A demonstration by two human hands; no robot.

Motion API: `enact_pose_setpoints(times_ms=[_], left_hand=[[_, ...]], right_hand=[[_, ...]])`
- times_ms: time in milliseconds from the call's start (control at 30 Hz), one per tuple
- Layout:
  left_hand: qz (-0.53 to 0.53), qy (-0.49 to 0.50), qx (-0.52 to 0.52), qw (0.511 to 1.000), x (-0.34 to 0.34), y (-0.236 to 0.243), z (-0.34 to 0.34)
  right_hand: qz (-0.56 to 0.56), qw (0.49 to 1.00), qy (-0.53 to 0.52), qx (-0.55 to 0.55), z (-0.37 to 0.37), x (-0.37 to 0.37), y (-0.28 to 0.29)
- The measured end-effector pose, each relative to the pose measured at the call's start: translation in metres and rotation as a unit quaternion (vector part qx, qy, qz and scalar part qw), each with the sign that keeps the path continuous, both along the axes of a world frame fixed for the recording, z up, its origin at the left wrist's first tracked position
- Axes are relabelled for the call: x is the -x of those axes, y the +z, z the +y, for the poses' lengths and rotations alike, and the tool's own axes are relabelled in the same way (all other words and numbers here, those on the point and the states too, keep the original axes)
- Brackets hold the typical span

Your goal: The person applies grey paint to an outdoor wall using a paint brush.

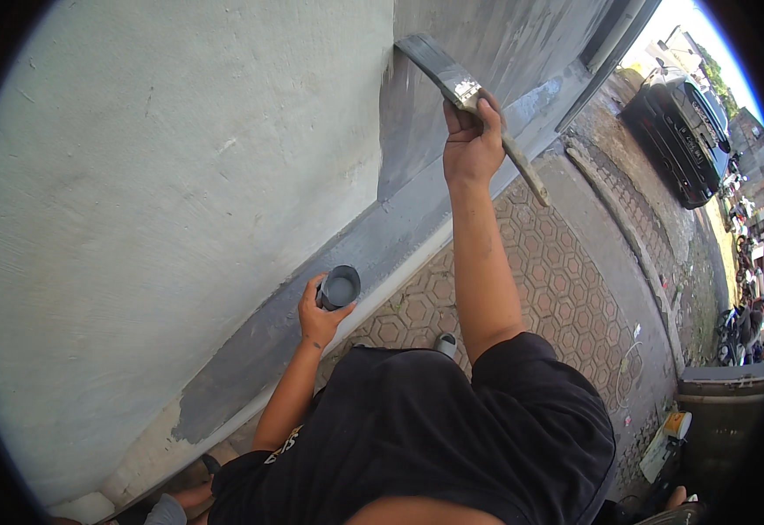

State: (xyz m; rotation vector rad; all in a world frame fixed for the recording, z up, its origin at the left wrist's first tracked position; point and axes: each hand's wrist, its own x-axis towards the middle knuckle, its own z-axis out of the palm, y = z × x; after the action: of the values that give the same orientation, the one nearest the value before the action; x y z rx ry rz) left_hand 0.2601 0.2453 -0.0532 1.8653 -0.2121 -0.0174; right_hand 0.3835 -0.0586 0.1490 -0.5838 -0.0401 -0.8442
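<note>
Wall (181, 175) is looking part grey; my right hand (472, 153) is gripping the brush (462, 87) beside it, up the handle (526, 166) (probably light, soft-tipped). Left hand (316, 319) is hugging the cup (344, 270), maybe slippery.

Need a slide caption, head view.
Right hand holds a brush at a partly grey wall, left hand a cup of grey paint.

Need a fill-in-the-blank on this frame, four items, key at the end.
1. The left hand holds a cup of ____ paint.
2. The brush is held in the ____ hand.
3. The person's shirt and the parked car are both ____.
4. The wall's pale area lies to the picture's ____ of the brush.

Missing words: grey; right; black; left.
</note>
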Motion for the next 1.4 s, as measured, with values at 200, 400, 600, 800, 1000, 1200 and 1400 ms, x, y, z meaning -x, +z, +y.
enact_pose_setpoints(times_ms=[200,400,600,800,1000,1200,1400], left_hand=[[-0.002,-0.005,-0.016,1.000,0.002,-0.009,0.000],[-0.070,0.003,-0.098,0.993,0.002,0.000,0.001],[-0.038,-0.005,-0.012,0.999,-0.002,0.005,-0.006],[-0.025,-0.026,-0.019,0.999,-0.008,-0.003,-0.006],[-0.019,-0.034,-0.011,0.999,-0.004,-0.002,-0.005],[-0.020,-0.003,0.006,1.000,0.000,-0.002,0.002],[-0.026,-0.009,0.006,1.000,-0.004,-0.006,0.004]], right_hand=[[0.182,0.980,0.036,-0.072,0.019,0.016,-0.168],[0.375,0.926,-0.003,0.052,0.007,0.034,-0.188],[0.185,0.972,-0.040,0.140,0.011,0.003,0.037],[-0.106,0.981,-0.075,0.144,0.003,-0.005,0.195],[0.010,0.996,-0.035,0.080,0.017,-0.014,0.102],[0.314,0.949,-0.022,0.022,0.032,0.053,-0.095],[0.218,0.972,-0.020,0.081,0.029,0.014,-0.003]])
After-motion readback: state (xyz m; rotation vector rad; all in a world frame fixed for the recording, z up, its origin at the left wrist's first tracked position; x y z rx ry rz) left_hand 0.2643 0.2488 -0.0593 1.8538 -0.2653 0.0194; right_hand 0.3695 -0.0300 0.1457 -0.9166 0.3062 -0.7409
